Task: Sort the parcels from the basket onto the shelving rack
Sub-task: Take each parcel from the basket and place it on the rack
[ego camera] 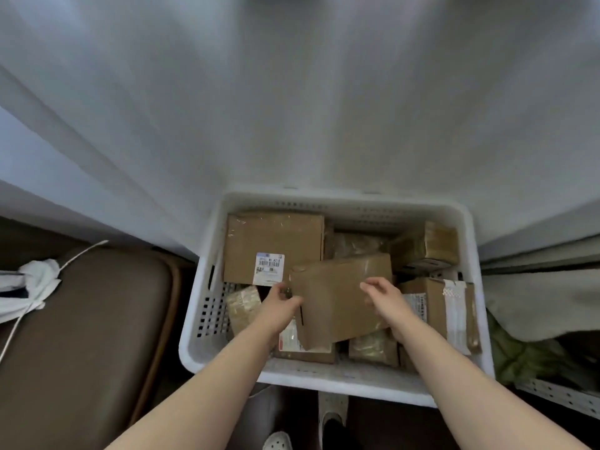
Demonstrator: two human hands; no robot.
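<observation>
A white perforated basket (328,203) stands in front of me, filled with several brown cardboard parcels. On top, tilted, lies a flat brown taped parcel (334,297). My left hand (281,302) grips its left edge. My right hand (383,295) lies over its right side with fingers curled on the top face. A bigger box with a white barcode label (274,245) sits at the basket's back left. Another labelled box (438,306) stands on the right. Small tape-wrapped parcels fill the gaps below.
A white wall rises behind the basket. A brown padded seat (84,336) with white cloth and a cord is on the left. A perforated metal rack edge (558,394) and green fabric are at the lower right. My shoes show below the basket.
</observation>
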